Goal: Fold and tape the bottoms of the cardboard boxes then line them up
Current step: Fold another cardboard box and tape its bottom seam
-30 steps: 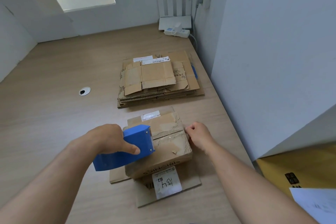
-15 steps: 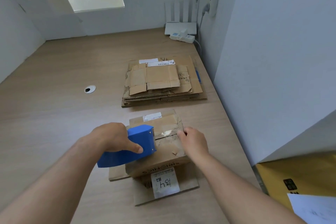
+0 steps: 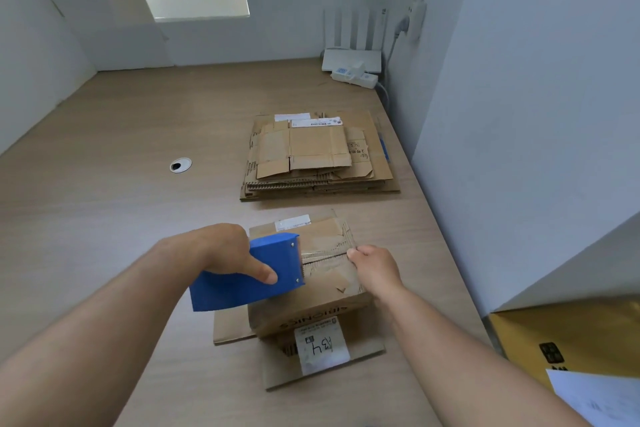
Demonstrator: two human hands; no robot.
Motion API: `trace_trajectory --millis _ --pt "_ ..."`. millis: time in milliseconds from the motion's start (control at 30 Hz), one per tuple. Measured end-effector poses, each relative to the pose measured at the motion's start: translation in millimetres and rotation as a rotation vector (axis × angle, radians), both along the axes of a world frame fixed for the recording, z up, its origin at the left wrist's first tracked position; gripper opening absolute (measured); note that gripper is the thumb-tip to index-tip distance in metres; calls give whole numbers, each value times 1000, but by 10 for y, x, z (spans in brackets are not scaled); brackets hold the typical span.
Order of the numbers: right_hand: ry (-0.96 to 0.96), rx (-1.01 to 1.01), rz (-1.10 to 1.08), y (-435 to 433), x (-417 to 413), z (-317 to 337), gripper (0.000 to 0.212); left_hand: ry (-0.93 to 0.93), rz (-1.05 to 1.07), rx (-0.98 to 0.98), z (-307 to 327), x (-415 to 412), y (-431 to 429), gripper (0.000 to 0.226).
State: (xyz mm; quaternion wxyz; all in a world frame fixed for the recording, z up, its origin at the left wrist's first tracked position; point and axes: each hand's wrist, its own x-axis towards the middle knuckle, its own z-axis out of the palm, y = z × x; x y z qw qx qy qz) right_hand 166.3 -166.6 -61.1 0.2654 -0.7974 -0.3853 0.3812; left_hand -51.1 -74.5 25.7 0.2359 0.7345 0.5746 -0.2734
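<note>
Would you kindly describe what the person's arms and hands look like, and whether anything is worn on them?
The left hand and right hand are bare: no gloves, rings or watch show. Both arms are uncovered as far as the picture's edge, with no sleeve in view.

- Left of the cardboard box [image 3: 308, 315]: broad bare tabletop [image 3: 104, 218], broken only by a flush cable grommet [image 3: 180, 165].
- Beyond the box: a narrow strip of table, then the stack of flattened cartons [image 3: 318, 156].
- Right: the white wall [image 3: 519, 149] runs close beside the box; a yellow box [image 3: 571, 333] blocks the near corner.
- Far corner: router [image 3: 351, 59] and power strip [image 3: 356, 76].
</note>
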Motion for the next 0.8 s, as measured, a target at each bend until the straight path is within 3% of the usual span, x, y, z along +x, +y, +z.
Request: trace_trajectory --millis 200,300,567,800 --pt "2 13 -69 8 -21 -17 31 164 112 -32 156 -831 -53 57" --pt "-27 12 -64 19 -20 -32 30 150 158 -64 38 -1055 -116 60" --pt "-69 24 -80 68 -30 -117 32 47 243 -96 -149 -1038 -59 53" --pt "-81 31 -83 82 -30 -131 30 108 211 -106 -216 -633 -36 54"
